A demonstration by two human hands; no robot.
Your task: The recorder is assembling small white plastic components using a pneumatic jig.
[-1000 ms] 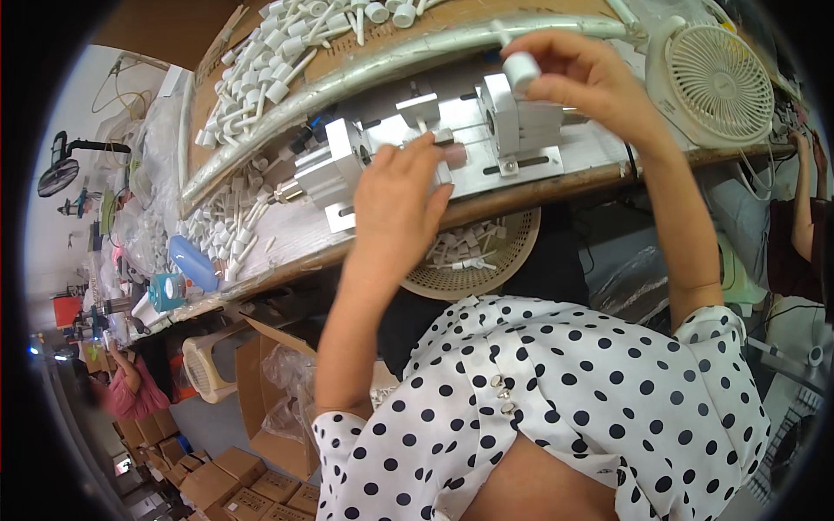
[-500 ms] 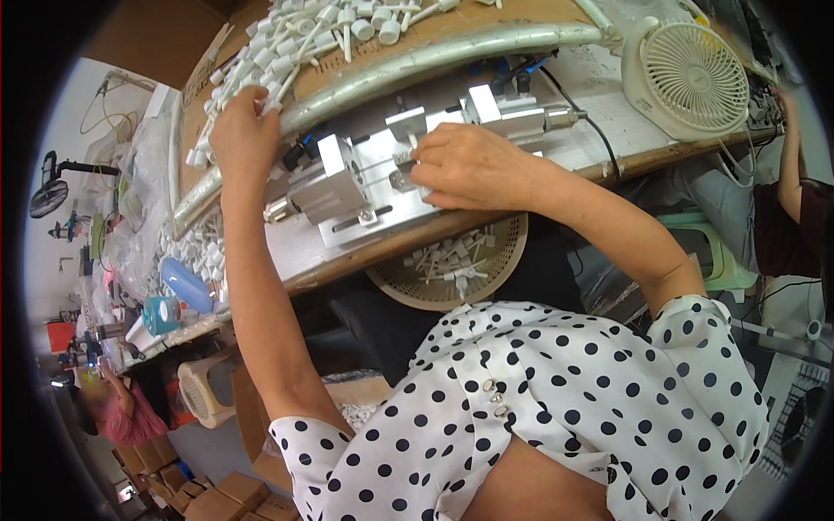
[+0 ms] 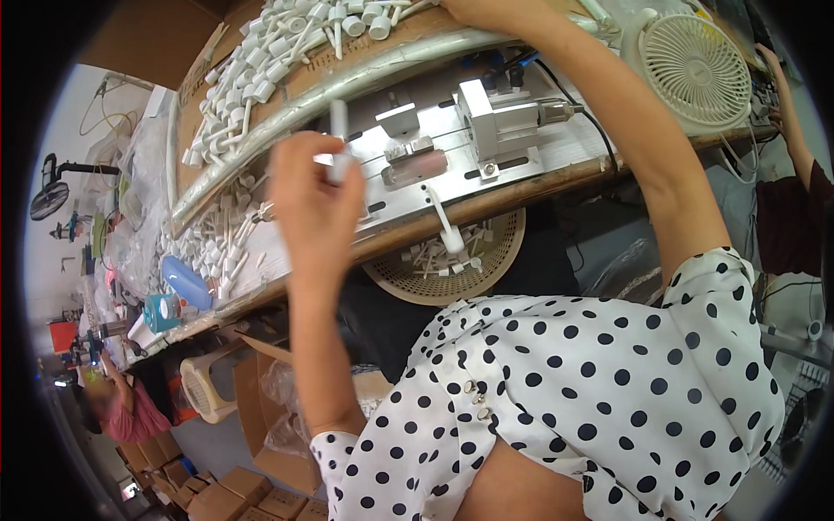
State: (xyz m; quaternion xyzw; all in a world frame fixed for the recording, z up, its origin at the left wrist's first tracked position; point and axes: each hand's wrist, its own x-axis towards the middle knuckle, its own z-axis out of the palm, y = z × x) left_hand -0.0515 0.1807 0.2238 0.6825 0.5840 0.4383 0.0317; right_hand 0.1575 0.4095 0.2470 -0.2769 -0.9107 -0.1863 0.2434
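Note:
My left hand (image 3: 317, 195), a little blurred, pinches a white capped stick (image 3: 340, 130) over the left part of the metal fixture (image 3: 482, 130). The stick points up, its cap low between thumb and fingers. My right hand (image 3: 491, 12) reaches to the top edge of the view, beside the pile of white capped sticks (image 3: 287, 43); its fingertips are cut off. At the front edge of the fixture another white capped stick (image 3: 439, 213) hangs or drops, cap down, above the beige basket (image 3: 408, 291). I cannot tell whether it touches anything.
A plastic-wrapped tube rim (image 3: 347, 82) borders the cardboard under the pile. A white fan (image 3: 695, 74) stands at the right, near a black cable (image 3: 599, 130). More loose white pieces (image 3: 217, 256) and a blue object (image 3: 184, 282) lie left. Other people sit at both sides.
My right hand has left the fixture's middle and gone up to the pile. My left hand has come from the pile to the fixture with a capped stick. Another stick now shows above the basket.

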